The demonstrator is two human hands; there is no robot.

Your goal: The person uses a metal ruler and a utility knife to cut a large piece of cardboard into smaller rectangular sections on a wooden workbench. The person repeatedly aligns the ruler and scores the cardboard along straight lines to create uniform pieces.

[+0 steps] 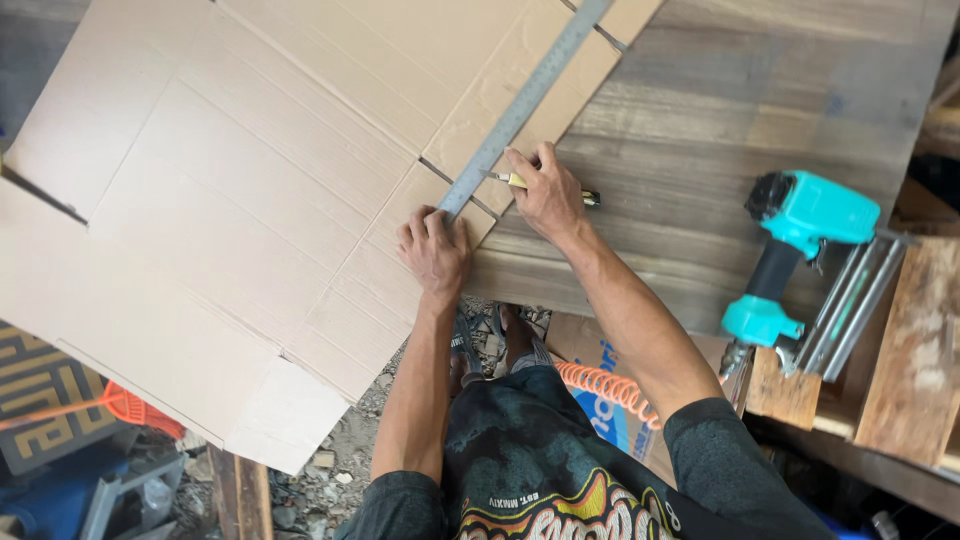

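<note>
Looking down from head height, two bare hands work on one large flattened cardboard sheet (230, 200) spread across a wooden table (720, 110). One long metal ruler (525, 100) lies diagonally on the cardboard, running from the top edge down toward the person. The left hand (435, 250) rests palm down on the ruler's near end, fingers spread flat and pressing rather than wrapped around anything. The right hand (548, 195) sits just beside the ruler's right edge, fingers curled closed around one yellow utility knife (540, 186), whose tip meets the cardboard against the ruler. One teal nail gun (800, 240) lies on the table well to the right, by some wood scraps (915, 350). One orange coiled hose (610, 385) hangs below the table edge.
</note>
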